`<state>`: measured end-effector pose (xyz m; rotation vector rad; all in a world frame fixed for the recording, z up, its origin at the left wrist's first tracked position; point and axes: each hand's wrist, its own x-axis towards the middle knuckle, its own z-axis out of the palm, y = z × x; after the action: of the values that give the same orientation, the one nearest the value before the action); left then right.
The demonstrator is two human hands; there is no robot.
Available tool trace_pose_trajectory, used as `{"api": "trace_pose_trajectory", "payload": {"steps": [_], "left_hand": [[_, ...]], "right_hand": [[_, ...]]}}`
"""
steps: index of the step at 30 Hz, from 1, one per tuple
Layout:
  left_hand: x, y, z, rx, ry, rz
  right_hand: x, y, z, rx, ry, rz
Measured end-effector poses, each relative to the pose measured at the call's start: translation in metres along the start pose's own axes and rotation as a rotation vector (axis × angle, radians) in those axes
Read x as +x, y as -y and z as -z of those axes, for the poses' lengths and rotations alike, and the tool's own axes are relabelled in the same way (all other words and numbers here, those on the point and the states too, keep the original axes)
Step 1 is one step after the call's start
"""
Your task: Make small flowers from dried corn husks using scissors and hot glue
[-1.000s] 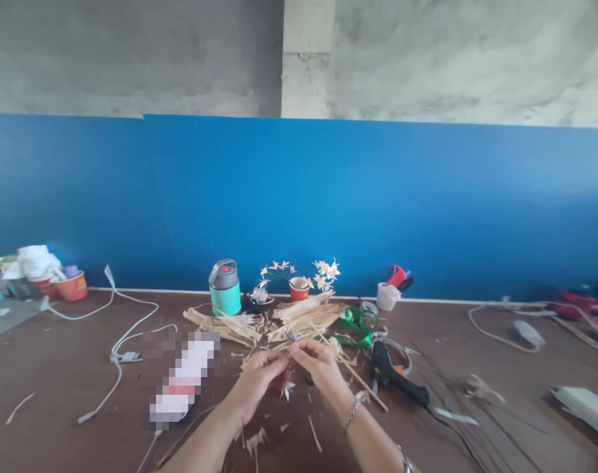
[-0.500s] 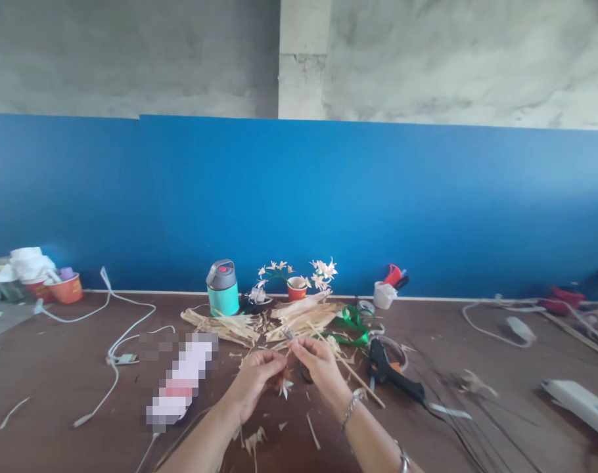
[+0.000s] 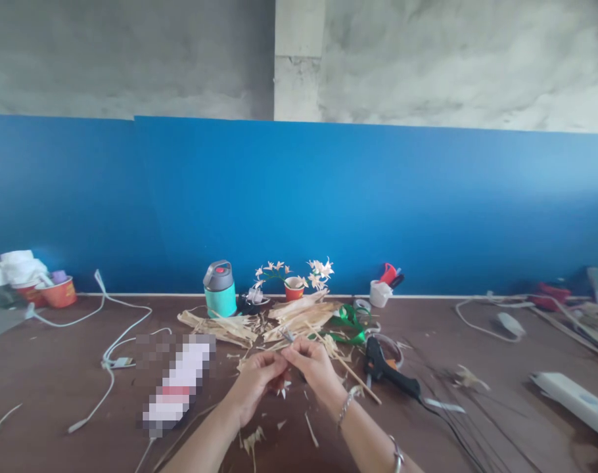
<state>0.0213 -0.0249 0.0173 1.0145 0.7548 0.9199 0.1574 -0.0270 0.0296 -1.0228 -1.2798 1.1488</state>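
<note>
My left hand and my right hand meet over the middle of the table, thumbs and fingertips pinched together. What the left fingers hold is too small and covered to make out. Past the right fingers sticks a grey metal tip of scissors; the rest of them is hidden by that hand. Just below the fingers shows a small white-petalled flower; whether it is held or lying there I cannot tell. Beyond the hands lie dried pale husks, and a thin stick slants beside my right hand.
A black glue gun with its cord lies right, near green ribbon. Behind stand a teal flask, a red cup with white flowers, and a white cup. White cables and a blurred-out object lie left.
The view has swung slightly to the right. My fingertips have come closer together, the right fingers now touching the left; both hands stay in the same place.
</note>
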Motion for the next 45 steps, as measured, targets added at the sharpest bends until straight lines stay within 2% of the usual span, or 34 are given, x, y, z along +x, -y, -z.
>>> {"api": "trace_pose_trajectory", "payload": {"steps": [8, 13, 17, 23, 28, 32, 35, 36, 39, 42, 45], "left_hand": [[-0.002, -0.003, -0.004, 0.063, -0.078, -0.036], [0.000, -0.003, -0.002, 0.128, -0.062, -0.052], [0.000, -0.005, -0.001, 0.247, -0.040, -0.086], [0.000, -0.005, 0.002, 0.498, -0.060, -0.198], [0.000, -0.003, 0.002, 0.641, -0.097, -0.314], [0.000, -0.003, 0.001, 0.632, -0.117, -0.321], [0.001, -0.002, 0.001, 0.584, -0.131, -0.279], [0.002, -0.002, 0.001, 0.569, -0.140, -0.265], [0.002, -0.002, 0.001, 0.522, -0.158, -0.233], [0.001, -0.003, -0.001, 0.477, -0.164, -0.213], [0.000, -0.005, -0.004, 0.435, -0.171, -0.201]], "right_hand": [[0.000, -0.006, -0.001, -0.162, -0.115, 0.059], [-0.001, -0.001, 0.000, -0.092, -0.067, 0.084], [-0.001, 0.000, -0.001, -0.052, -0.095, 0.051], [-0.001, -0.002, -0.004, -0.189, -0.191, 0.075], [-0.004, 0.001, -0.008, -0.244, -0.275, -0.009], [-0.002, 0.004, -0.006, -0.306, -0.221, 0.068], [0.007, 0.014, 0.012, -0.586, -0.165, 0.063], [0.009, 0.019, 0.022, -0.764, -0.208, 0.043], [0.010, 0.037, 0.065, -0.924, -0.275, 0.003], [-0.004, 0.047, 0.109, -1.131, -0.377, -0.147], [-0.024, 0.041, 0.132, -1.311, -0.427, -0.307]]}}
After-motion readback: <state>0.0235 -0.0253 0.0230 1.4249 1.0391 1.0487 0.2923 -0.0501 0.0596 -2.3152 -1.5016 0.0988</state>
